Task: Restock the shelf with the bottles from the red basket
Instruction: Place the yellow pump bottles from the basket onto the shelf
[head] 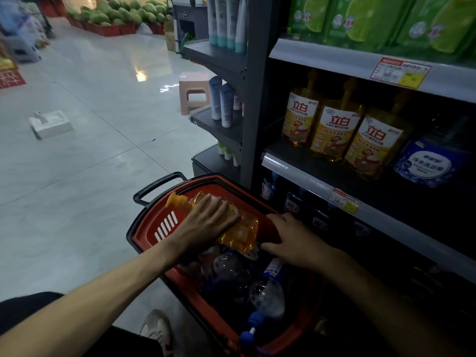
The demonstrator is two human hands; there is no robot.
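A red basket with a black rim and handle stands on the floor beside the shelf. A yellow bottle lies tilted across its top, pump end toward the far left. My left hand grips the bottle's middle from above. My right hand holds the bottle's bottom end at the basket's right rim. Under it lie clear bottles with blue caps. Three matching yellow bottles stand on the middle shelf, a blue-labelled one to their right.
Green refill pouches fill the top shelf. Dark bottles line the lower shelf. Tubes stand on the end shelves. A pink stool and a white box sit on the tiled floor. My shoe is left of the basket.
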